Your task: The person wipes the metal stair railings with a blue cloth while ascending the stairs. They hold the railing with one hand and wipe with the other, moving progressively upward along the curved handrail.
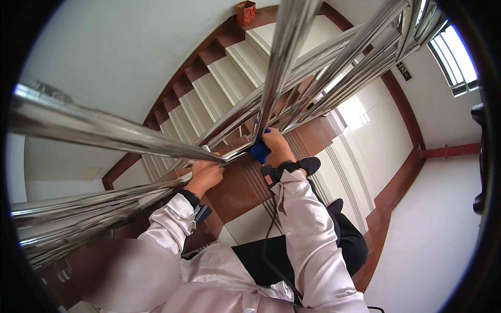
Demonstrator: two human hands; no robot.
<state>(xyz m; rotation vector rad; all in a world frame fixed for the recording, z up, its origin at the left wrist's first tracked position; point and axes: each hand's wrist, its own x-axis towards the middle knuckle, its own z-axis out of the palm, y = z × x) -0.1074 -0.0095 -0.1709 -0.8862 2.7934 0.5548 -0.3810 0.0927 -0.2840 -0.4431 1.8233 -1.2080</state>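
A shiny metal stair railing [125, 134] runs across the view, with thick posts and thinner bars. My left hand [206, 175] is closed round a lower bar of it, its fingertips partly hidden behind the metal. To the right, my right hand [277, 146] grips a blue cloth [260, 152] and presses it against the foot of an upright post [275, 68]. Part of the cloth wraps behind that post, and some of the right fingers are out of sight there. Both wrists wear dark bands.
Pale steps with reddish-brown edges [216, 86] lie beyond the railing, and more steps [347, 161] lie on the right. A red container [246, 12] stands at the far top. My shoe [310, 166] rests beside the right hand. A black cable [267, 242] hangs near my right sleeve.
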